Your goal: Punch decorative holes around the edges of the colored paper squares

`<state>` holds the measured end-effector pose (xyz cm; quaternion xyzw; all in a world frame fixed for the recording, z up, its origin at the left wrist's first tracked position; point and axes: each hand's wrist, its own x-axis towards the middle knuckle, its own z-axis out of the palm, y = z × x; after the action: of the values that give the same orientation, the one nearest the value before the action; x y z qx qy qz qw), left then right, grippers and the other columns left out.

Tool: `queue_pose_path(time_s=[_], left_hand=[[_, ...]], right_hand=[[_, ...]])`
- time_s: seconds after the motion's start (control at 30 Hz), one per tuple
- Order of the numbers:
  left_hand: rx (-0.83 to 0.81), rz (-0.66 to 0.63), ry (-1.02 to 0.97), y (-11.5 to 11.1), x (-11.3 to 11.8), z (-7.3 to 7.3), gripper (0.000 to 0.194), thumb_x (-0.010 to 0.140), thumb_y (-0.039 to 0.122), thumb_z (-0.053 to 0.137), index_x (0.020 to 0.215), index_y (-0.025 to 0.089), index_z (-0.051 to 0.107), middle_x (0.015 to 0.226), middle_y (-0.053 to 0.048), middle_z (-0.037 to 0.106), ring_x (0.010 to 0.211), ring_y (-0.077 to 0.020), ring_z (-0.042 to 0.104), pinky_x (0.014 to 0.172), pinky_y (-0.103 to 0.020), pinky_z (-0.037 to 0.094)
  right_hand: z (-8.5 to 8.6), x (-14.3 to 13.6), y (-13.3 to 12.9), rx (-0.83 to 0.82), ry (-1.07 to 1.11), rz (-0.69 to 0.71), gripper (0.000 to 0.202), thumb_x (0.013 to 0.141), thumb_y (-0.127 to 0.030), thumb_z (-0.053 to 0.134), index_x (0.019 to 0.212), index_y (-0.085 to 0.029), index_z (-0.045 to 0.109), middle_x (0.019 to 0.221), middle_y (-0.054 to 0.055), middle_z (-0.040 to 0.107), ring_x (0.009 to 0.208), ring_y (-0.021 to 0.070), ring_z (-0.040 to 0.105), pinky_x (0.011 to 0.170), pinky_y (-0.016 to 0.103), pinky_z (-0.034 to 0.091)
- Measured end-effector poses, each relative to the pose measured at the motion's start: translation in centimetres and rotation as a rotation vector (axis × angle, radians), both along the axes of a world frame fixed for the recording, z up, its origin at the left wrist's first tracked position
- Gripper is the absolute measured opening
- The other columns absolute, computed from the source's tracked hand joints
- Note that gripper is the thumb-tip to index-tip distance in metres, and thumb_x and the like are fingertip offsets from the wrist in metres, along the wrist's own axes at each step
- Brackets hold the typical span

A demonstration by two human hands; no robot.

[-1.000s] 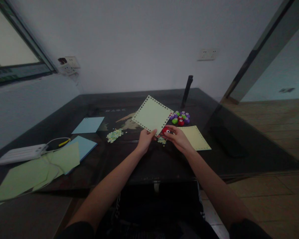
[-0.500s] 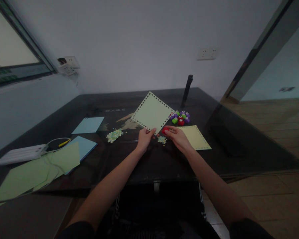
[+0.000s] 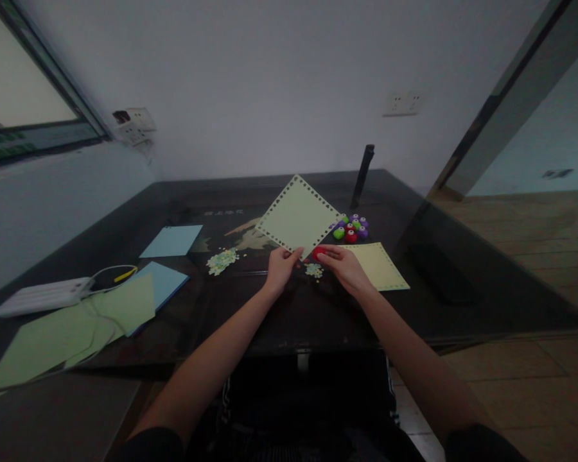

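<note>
By a wall (image 3: 270, 83) stands a dark table (image 3: 298, 321). My left hand (image 3: 280, 269) pinches holey green paper (image 3: 298, 215) by its corner; my right hand (image 3: 345, 266) grips a red punch (image 3: 318, 253).

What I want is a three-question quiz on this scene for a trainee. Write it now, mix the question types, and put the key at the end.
1. Multiple choice: what does the left hand hold?
a) a blue sheet
b) a pale green sheet with holes along its edges
c) a white power strip

2. True or false: the small red object is in the right hand.

3. Short answer: how many heaps of paper bits lie on the table, and which is larger?

Key:
1. b
2. True
3. Two; the left heap is larger than the heap between the hands.
</note>
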<state>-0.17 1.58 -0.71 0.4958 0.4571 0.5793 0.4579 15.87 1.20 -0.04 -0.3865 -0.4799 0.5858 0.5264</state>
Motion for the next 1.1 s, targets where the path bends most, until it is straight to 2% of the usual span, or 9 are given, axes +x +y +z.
queue_pose_path(time_s=[0.2, 0.37, 0.5, 0.63, 0.83, 0.97, 1.1], left_hand=[[0.014, 0.014, 0.048, -0.25, 0.05, 0.36, 0.024, 0.071, 0.036, 0.067, 0.072, 0.012, 0.066, 0.062, -0.004, 0.067, 0.054, -0.0143, 0.06, 0.047, -0.022, 0.042], [0.009, -0.004, 0.073, -0.1, 0.02, 0.09, 0.022, 0.071, 0.034, 0.066, 0.071, 0.012, 0.066, 0.067, -0.005, 0.069, 0.054, -0.0136, 0.059, 0.048, -0.022, 0.042], [0.011, -0.005, 0.099, 0.1, -0.08, -0.23, 0.023, 0.069, 0.035, 0.067, 0.07, 0.012, 0.065, 0.062, -0.003, 0.066, 0.052, -0.0123, 0.056, 0.047, -0.021, 0.042], [0.02, -0.004, 0.122, 0.1, -0.1, -0.28, 0.023, 0.067, 0.035, 0.068, 0.067, 0.012, 0.066, 0.061, -0.002, 0.066, 0.048, -0.0105, 0.052, 0.046, -0.021, 0.042], [0.007, -0.085, 0.052, 0.0, 0.15, -0.22, 0.025, 0.064, 0.034, 0.071, 0.076, 0.012, 0.069, 0.074, -0.005, 0.071, 0.059, -0.0146, 0.06, 0.053, -0.025, 0.049], [0.0, -0.096, 0.059, 0.01, 0.16, -0.25, 0.024, 0.064, 0.033, 0.072, 0.075, 0.012, 0.07, 0.071, -0.006, 0.071, 0.062, -0.0171, 0.063, 0.059, -0.028, 0.051], [0.007, -0.106, 0.13, 0.17, 0.03, -0.64, 0.02, 0.067, 0.031, 0.069, 0.073, 0.011, 0.07, 0.069, -0.006, 0.071, 0.062, -0.0185, 0.064, 0.063, -0.03, 0.052]], right_hand=[[-0.3, 0.01, 0.21, 0.006, 0.006, 0.002, 0.033, 0.059, -0.031, 0.079, 0.088, -0.019, 0.069, 0.088, 0.005, 0.071, 0.086, 0.0187, 0.065, 0.089, 0.037, 0.046], [-0.48, -0.02, 0.3, -0.021, 0.049, -0.002, 0.036, 0.057, -0.029, 0.08, 0.088, -0.018, 0.068, 0.087, 0.005, 0.071, 0.083, 0.0172, 0.065, 0.089, 0.035, 0.048], [-0.27, -0.07, 0.14, -0.052, 0.039, -0.011, 0.035, 0.056, -0.029, 0.081, 0.085, -0.017, 0.066, 0.084, 0.004, 0.071, 0.08, 0.017, 0.066, 0.081, 0.033, 0.052], [0.12, -0.11, -0.24, -0.083, 0.08, 0.045, 0.032, 0.057, -0.032, 0.08, 0.081, -0.019, 0.064, 0.084, 0.003, 0.068, 0.078, 0.0184, 0.067, 0.069, 0.031, 0.055], [0.13, -0.11, -0.4, -0.057, -0.008, 0.061, 0.03, 0.058, -0.031, 0.079, 0.081, -0.018, 0.064, 0.085, 0.004, 0.068, 0.076, 0.0163, 0.065, 0.062, 0.025, 0.052], [-0.03, -0.19, -0.19, -0.019, -0.062, 0.004, 0.038, 0.053, -0.032, 0.079, 0.085, -0.017, 0.063, 0.088, 0.005, 0.069, 0.075, 0.0168, 0.063, 0.059, 0.026, 0.049], [-0.05, -0.25, -0.03, 0.044, -0.102, -0.025, 0.038, 0.055, -0.032, 0.077, 0.087, -0.017, 0.064, 0.085, 0.005, 0.069, 0.074, 0.0167, 0.062, 0.058, 0.026, 0.047]])
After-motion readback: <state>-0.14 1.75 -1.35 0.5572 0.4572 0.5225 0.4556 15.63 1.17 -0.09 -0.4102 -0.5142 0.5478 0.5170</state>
